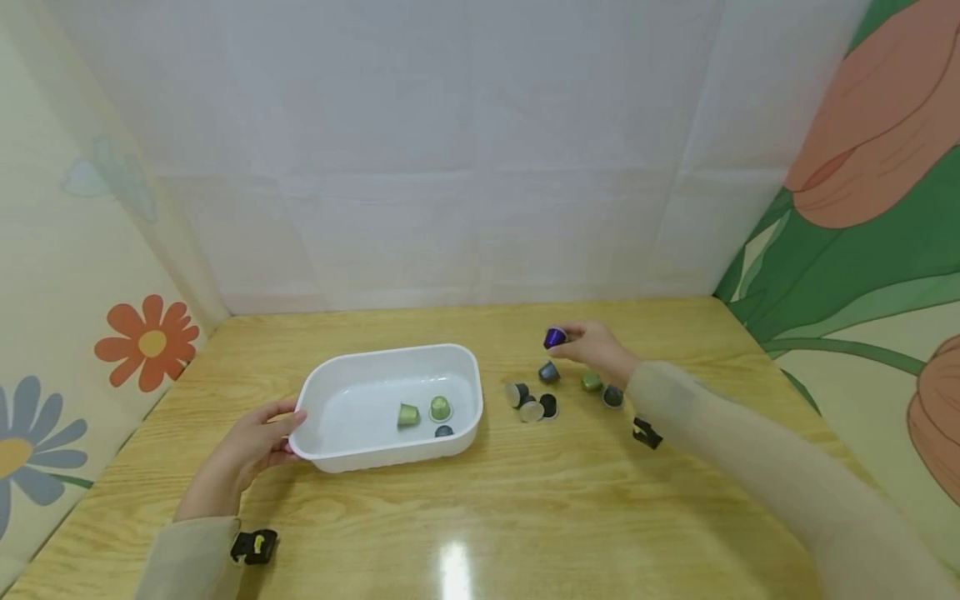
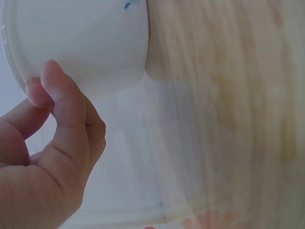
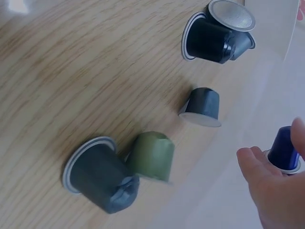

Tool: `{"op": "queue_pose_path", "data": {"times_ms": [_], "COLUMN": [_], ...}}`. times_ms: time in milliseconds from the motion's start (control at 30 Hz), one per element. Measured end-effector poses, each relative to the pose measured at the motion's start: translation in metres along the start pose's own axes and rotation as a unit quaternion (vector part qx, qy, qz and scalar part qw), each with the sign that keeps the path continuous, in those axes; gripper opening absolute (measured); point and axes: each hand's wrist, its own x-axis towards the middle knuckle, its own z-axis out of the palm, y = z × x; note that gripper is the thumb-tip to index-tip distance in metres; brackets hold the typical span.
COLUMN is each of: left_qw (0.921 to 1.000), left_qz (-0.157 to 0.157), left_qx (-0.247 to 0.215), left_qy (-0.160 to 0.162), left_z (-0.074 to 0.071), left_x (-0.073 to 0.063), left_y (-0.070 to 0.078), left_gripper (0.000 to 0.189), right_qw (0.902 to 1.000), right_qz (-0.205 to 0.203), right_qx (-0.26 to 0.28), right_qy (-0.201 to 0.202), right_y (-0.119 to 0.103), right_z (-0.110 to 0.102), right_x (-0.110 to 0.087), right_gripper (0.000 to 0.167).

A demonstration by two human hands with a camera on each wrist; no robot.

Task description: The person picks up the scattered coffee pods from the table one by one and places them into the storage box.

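My right hand [image 1: 594, 348] pinches a blue-purple coffee capsule [image 1: 555, 337] between thumb and fingers, above the far side of the table. Below it lie loose capsules: a grey-blue one [image 1: 549, 372], a green one [image 1: 592, 382] and a dark one [image 1: 613, 397]. In the right wrist view the held blue capsule [image 3: 283, 150] shows at the right edge. My left hand [image 1: 258, 440] grips the left end of a white tray [image 1: 386, 460], thumb at the rim and fingers beneath it. Inside the tray are two green capsules [image 1: 440, 407] and a dark grey one [image 1: 444, 431].
Just right of the tray, several capsules sit in a cluster, among them a black one [image 1: 549, 406] and one showing its pale lid [image 1: 532, 411]. A white cloth [image 1: 465, 167] hangs behind the wooden table [image 1: 540, 517]. Flower-printed panels [image 1: 885, 333] stand at both sides.
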Motion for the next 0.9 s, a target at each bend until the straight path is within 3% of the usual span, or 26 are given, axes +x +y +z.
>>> {"op": "queue_pose_path", "data": {"times_ms": [533, 900], "left_qw": [0.9999, 0.9999], "left_qz": [-0.007, -0.005], "left_qx": [0.011, 0.010], "left_qy": [0.007, 0.004], "left_z": [0.001, 0.000], "left_x": [0.002, 0.001], "left_y": [0.001, 0.001], "left_gripper": [0.056, 0.056], "right_qw": [0.9995, 0.9991], "right_qz": [-0.014, -0.032], "right_qx": [-0.029, 0.014], "right_qy": [0.005, -0.022], "right_y": [-0.016, -0.031], "right_z": [0.031, 0.050], "right_x": [0.009, 0.011], "right_gripper": [0.053, 0.048]}}
